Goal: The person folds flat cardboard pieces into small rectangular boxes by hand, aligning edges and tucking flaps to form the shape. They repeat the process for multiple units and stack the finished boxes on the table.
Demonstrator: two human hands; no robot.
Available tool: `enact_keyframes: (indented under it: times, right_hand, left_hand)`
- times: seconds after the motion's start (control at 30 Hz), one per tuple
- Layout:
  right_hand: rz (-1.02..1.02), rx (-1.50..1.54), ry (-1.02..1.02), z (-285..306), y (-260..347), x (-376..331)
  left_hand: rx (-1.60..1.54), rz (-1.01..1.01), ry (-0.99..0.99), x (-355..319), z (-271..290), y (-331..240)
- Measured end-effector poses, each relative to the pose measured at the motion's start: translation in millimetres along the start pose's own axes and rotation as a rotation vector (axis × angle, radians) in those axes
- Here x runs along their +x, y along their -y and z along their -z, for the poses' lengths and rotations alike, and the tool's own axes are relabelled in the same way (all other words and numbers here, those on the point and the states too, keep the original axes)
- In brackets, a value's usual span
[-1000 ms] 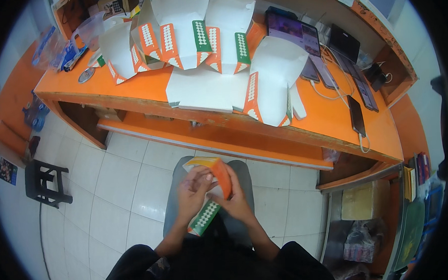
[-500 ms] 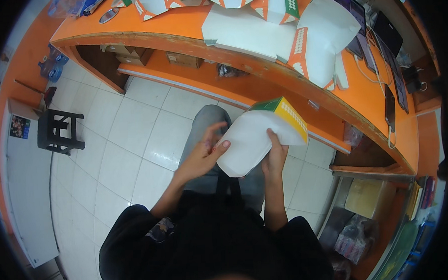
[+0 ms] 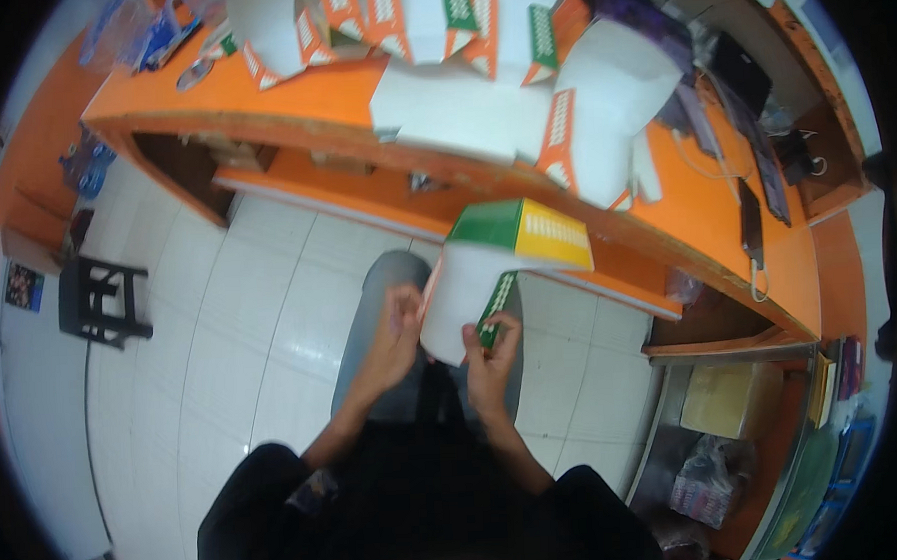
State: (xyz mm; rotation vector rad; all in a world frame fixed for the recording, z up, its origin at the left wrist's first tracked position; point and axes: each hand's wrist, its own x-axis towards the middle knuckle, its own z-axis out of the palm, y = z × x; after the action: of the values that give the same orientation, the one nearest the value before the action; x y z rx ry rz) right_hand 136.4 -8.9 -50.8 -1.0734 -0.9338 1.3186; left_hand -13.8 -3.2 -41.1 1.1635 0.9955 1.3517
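1 carton [image 3: 459,300] of thin, smooth card sits mid-view, open above the grey-clad lap [image 3: 360,324]; its inside is plain white, with 1 green and 1 yellow panel bent across its 12 o'clock end and 1 green strip, dotted white, down its right side; the right hand [image 3: 494,358], at the carton's 5 o'clock, pinches that strip's lower end between thumb and fingers; the left hand [image 3: 399,327], at its 8 o'clock, has bent fingers by the orange edge, but I cannot tell whether they grip; at 12 o'clock, on the orange desk [image 3: 315,86], lies 1 flat white card [image 3: 456,109], below overlapping cartons [image 3: 412,26] too crowded to count; 1 open carton [image 3: 616,103] stands at 1 o'clock; 1 slim black phone [image 3: 750,217] lies toward 3; 1 slotted black stool [image 3: 104,300] stands at 9, on glossy tiles [image 3: 223,380].
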Motion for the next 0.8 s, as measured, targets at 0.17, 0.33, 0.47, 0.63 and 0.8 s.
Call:
enact_keyframes:
  times: [0.17,0.33,0.47,0.63,0.8]
  right_hand:
    - [0.106,-0.129,-0.026,15.6,14.4,27.1]
    - [-0.024,-0.177,0.268,18.2,33.7,35.1]
    - [-0.131,-0.020,0.513,14.7,43.2,32.2]
    - [-0.210,0.060,0.567,13.9,46.1,34.2]
    - [-0.173,-0.056,0.564,22.8,51.8,35.2]
  left_hand:
    - [-0.082,0.077,0.082,-12.2,-11.4,1.2]
    - [-0.228,0.167,-0.001,-13.4,-12.5,3.1]
    - [-0.048,0.050,-0.179,-4.8,-6.9,6.2]
    - [-0.050,0.038,-0.239,-7.3,-4.6,-12.1]
    - [0.038,0.013,-0.091,-14.0,-6.6,-27.0]
